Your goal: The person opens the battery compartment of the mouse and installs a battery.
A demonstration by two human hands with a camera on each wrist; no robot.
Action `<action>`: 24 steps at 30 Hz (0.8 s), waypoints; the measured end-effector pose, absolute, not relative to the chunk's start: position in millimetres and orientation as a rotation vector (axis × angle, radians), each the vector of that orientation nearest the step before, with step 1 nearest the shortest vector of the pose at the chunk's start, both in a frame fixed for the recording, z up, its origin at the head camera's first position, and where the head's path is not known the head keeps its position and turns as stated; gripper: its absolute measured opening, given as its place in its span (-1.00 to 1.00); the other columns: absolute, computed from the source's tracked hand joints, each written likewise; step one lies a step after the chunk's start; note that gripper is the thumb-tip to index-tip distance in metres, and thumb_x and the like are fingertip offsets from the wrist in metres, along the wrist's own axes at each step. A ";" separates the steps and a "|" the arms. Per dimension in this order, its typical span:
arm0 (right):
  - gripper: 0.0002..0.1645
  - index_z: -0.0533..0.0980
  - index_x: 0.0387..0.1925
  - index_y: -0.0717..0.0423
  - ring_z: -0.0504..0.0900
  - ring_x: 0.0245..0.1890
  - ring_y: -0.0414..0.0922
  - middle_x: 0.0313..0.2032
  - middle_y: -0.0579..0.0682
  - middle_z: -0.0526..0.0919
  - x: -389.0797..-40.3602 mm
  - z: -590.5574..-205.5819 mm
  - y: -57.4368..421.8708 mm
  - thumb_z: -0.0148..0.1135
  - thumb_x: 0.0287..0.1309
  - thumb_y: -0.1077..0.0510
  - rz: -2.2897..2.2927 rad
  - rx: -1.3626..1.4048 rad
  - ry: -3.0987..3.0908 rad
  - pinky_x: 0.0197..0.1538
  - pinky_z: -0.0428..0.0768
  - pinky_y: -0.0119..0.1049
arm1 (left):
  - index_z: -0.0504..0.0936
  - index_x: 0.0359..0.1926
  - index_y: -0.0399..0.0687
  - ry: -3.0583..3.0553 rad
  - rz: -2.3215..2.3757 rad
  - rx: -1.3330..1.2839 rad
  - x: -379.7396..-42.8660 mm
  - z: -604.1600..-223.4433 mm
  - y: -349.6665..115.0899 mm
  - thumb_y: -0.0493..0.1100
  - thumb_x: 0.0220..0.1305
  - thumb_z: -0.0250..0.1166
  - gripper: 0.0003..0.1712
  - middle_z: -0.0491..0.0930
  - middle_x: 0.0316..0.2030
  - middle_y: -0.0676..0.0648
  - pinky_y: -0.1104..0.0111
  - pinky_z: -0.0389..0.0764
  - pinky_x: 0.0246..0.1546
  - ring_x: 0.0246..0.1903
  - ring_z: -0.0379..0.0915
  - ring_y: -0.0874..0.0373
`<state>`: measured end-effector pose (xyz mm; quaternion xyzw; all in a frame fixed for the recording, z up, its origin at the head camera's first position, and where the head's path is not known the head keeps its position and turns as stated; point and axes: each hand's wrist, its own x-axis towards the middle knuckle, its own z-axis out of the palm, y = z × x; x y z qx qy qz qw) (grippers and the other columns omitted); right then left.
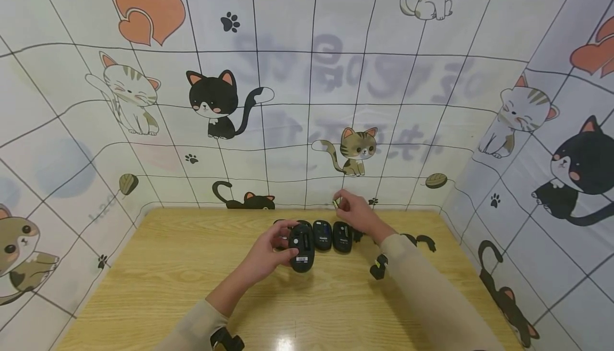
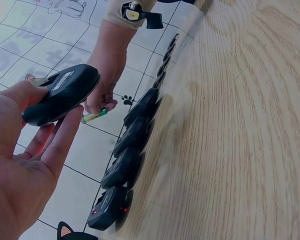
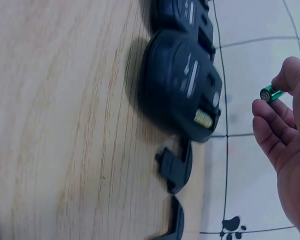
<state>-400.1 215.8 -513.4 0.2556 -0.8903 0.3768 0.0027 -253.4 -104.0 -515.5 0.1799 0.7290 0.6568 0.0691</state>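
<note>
My left hand (image 1: 266,255) holds a black computer mouse (image 1: 302,258) raised over the table. Its underside faces up toward me, showing a pale label and an uncovered dark battery slot. Between the thumb and fingertips of my right hand (image 1: 357,213) is a small green battery (image 3: 271,94), held up near the back edge of the table. Below it, a row of black mice lies underside up; the right wrist view shows one mouse (image 3: 175,85) with a battery in its slot. Red light glows on the nearest mouse (image 2: 107,210) in the left wrist view.
Loose black battery covers (image 3: 175,167) lie to the right of the row on the wooden table (image 1: 192,287). A cat-patterned cloth wall (image 1: 288,100) rises right behind the table's back edge and along both sides.
</note>
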 end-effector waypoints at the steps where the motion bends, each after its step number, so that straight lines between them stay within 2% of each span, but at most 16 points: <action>1: -0.62 0.56 0.23 0.08 0.62 -0.36 -0.07 -0.28 -0.06 0.68 -397.5 -511.6 214.4 0.29 0.43 0.26 1.193 0.817 -2.788 -0.23 0.63 -0.12 | 0.50 0.53 0.05 2.196 1.976 0.542 -253.6 -515.8 -104.0 -0.37 0.42 0.48 -0.26 0.56 0.18 -0.27 0.06 0.90 -0.21 0.01 0.66 -0.08; 5: -0.64 0.56 0.22 0.05 0.62 -0.36 -0.06 -0.28 -0.07 0.67 -387.1 -504.6 209.1 0.29 0.45 0.25 1.238 0.868 -2.772 -0.24 0.63 -0.10 | 0.50 0.53 0.06 2.196 1.976 0.547 -253.8 -516.4 -103.8 -0.38 0.41 0.49 -0.26 0.56 0.18 -0.28 0.05 0.90 -0.21 0.02 0.67 -0.09; 15: -0.70 0.54 0.12 -0.10 0.59 -0.37 -0.10 -0.28 -0.07 0.66 -354.8 -479.4 192.1 0.30 0.49 0.26 1.319 0.939 -2.745 -0.31 0.63 -0.20 | 0.51 0.52 0.04 2.190 1.986 0.555 -253.3 -515.2 -103.5 -0.39 0.40 0.48 -0.26 0.56 0.17 -0.29 0.04 0.90 -0.22 0.01 0.67 -0.09; 24: -0.74 0.55 0.11 0.02 0.60 -0.28 -0.05 -0.21 -0.04 0.62 -325.6 -461.0 177.0 0.31 0.50 0.31 1.507 0.992 -2.607 -0.21 0.62 -0.21 | 0.50 0.53 0.06 2.181 1.995 0.550 -252.1 -514.4 -103.1 -0.39 0.41 0.48 -0.25 0.55 0.18 -0.30 0.05 0.90 -0.21 0.03 0.65 -0.09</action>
